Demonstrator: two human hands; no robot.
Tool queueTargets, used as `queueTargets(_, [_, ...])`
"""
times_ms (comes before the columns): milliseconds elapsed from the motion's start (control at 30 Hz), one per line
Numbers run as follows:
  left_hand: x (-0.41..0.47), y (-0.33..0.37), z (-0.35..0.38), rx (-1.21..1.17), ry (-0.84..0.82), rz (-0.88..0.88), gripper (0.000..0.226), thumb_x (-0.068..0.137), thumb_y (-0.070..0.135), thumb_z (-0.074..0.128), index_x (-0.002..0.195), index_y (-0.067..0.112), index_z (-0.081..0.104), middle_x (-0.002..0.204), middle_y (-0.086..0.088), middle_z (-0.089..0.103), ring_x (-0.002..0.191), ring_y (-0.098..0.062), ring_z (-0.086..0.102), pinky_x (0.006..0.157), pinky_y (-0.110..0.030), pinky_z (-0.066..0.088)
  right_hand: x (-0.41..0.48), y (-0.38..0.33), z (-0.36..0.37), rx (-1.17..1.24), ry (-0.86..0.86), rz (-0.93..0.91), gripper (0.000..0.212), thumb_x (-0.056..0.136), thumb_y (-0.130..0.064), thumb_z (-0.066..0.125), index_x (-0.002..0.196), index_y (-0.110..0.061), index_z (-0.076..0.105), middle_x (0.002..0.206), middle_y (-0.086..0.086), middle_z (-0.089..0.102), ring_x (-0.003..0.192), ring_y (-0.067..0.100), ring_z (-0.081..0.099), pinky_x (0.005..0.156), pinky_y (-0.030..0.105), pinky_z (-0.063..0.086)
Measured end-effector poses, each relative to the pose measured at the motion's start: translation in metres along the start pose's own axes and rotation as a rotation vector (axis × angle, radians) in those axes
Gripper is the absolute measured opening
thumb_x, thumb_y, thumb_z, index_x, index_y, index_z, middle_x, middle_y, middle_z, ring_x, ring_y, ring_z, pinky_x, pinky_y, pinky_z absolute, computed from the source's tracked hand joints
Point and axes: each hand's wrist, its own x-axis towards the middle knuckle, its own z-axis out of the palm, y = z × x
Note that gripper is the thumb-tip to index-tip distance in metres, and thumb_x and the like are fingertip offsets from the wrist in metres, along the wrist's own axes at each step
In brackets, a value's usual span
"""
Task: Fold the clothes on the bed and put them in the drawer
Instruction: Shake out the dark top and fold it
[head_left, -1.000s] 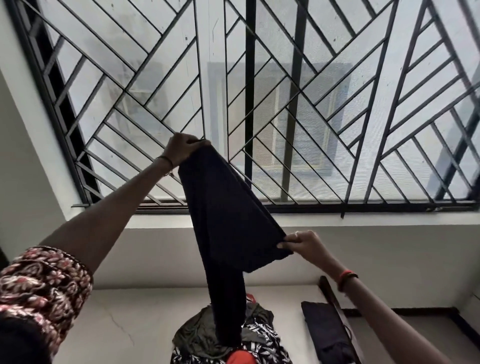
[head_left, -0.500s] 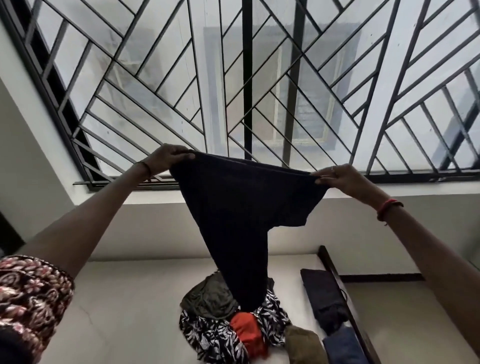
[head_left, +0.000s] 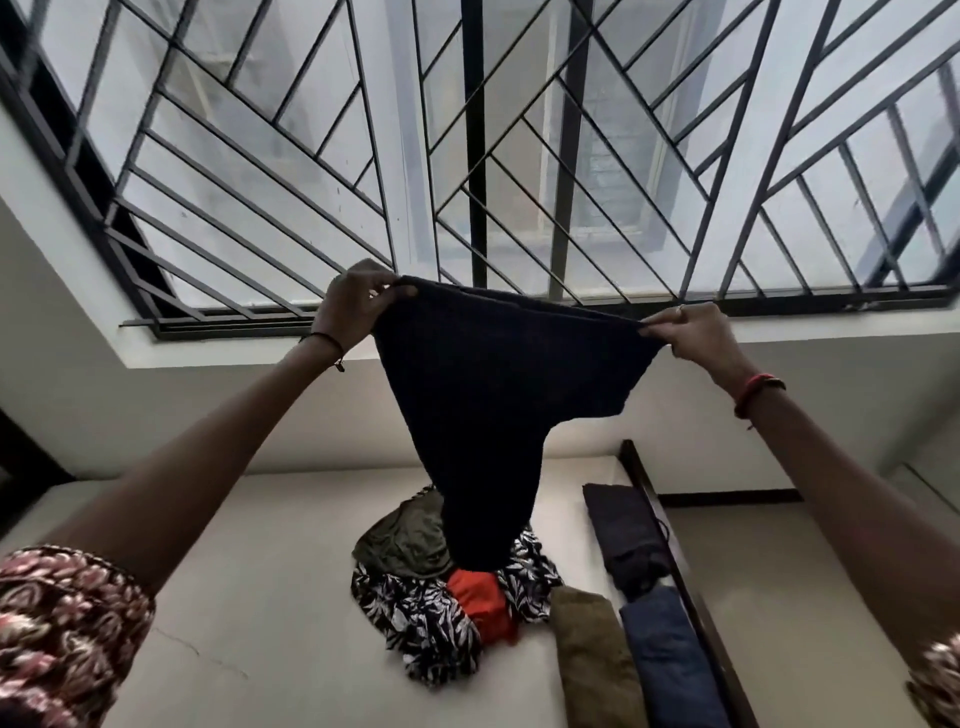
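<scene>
Raised since a second ago, the right hand (head_left: 691, 338) is now held almost level with the left hand (head_left: 358, 301), and the top edge of the dark garment (head_left: 498, 395), bunched before, is drawn out taut between them. The garment's corner at 10 o'clock is gripped by the curled fingers and thumb of the left hand; the corner at 2 o'clock is pinched between the thumb and fingertips of the right hand. The garment is held up in front of the window grille (head_left: 467, 156) and tapers toward 6 o'clock, where its lower end hangs in front of the pile of clothes (head_left: 431, 608); whether it touches the pile cannot be told. The pile is seen on the bed (head_left: 270, 597), with olive, orange-red and black-and-white patterned pieces in it. At 3 o'clock of the pile, three folded pieces are laid along the bed's dark edge: a dark folded piece (head_left: 623, 535), a blue folded piece (head_left: 670, 660) and an olive-brown folded piece (head_left: 592, 654). A red band (head_left: 756, 392) is worn on the right wrist.
</scene>
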Motion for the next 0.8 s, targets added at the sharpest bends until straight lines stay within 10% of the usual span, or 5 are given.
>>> queueTargets(167, [-0.017,-0.003,0.005,0.119,-0.089,-0.088,0.033,0.081,0.037,0.068,0.101,0.011,0.073,0.103,-0.007,0.061,0.099,-0.021,0.056,0.088,-0.035,0.043,-0.037,0.011,0.018,0.201,-0.054,0.330,0.008,0.087,-0.004,0.063,0.094,-0.005,0.065,0.035,-0.003,0.053,0.032,0.005,0.054,0.035,0.012,0.041])
queueTargets(367, [-0.048,0.006,0.002,-0.327,-0.276,-0.274,0.019,0.090,0.009,0.059,0.100,-0.007,0.064,0.075,-0.017,0.066,0.043,-0.007,0.063,0.040,-0.014,0.047,-0.087,0.018,0.037,0.545,0.011,0.480,0.009,0.094,0.000,0.052,0.089,0.000,0.060,0.064,0.013,0.071,0.053,0.019,0.069,0.044,0.024,0.054])
queueTargets(567, [-0.088,-0.001,-0.003,-0.597,-0.230,-0.322,0.008,0.087,0.009,0.064,0.080,0.012,0.068,0.070,0.008,0.071,0.064,-0.005,0.070,0.064,-0.011,0.054,-0.140,0.008,0.063,0.724,0.166,0.513,0.015,0.093,0.007,0.049,0.081,0.002,0.057,0.054,0.006,0.067,0.049,0.017,0.067,0.051,0.027,0.058])
queueTargets(800, [-0.143,-0.007,-0.030,-0.463,-0.186,-0.210,0.015,0.091,0.019,0.061,0.089,0.005,0.064,0.071,-0.001,0.062,0.049,-0.001,0.064,0.054,-0.018,0.050,-0.220,-0.022,0.081,0.859,0.272,0.527,0.019,0.094,0.006,0.044,0.079,-0.002,0.051,0.051,0.007,0.066,0.047,0.018,0.066,0.051,0.028,0.058])
